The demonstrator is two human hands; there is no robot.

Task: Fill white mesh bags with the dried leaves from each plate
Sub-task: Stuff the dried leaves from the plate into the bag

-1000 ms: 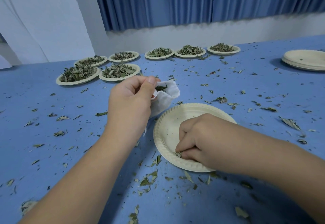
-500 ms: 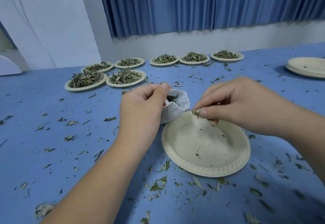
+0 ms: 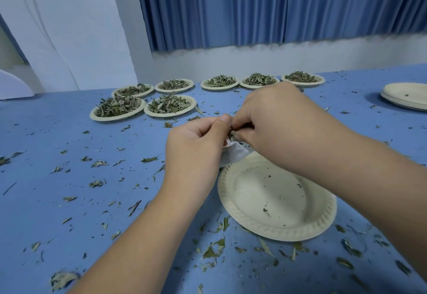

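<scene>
Right hand (image 3: pixel 272 118) now meeting left hand (image 3: pixel 196 143), pinching dried leaves (image 3: pixel 231 134) into gripped mesh bag (image 3: pixel 234 154)

I'm in a plain workroom: blue-covered tabletop (image 3: pixel 57 132) under my left grip (image 3: pixel 194 148), paper plates of dried leaves (image 3: pixel 115 118) rowed beyond it, a pleated blue curtain (image 3: pixel 254 9) and bare white wall (image 3: pixel 254 62) farther back.

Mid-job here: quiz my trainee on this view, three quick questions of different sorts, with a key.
1. True or false: the near plate is heaped full.
2. Which hand holds the white bag? A left, B right, C neither.
3. How many far plates carry heaped leaves?
Key: 1 false, only crumbs; 2 A, the left hand pinches it; 3 seven.
</scene>
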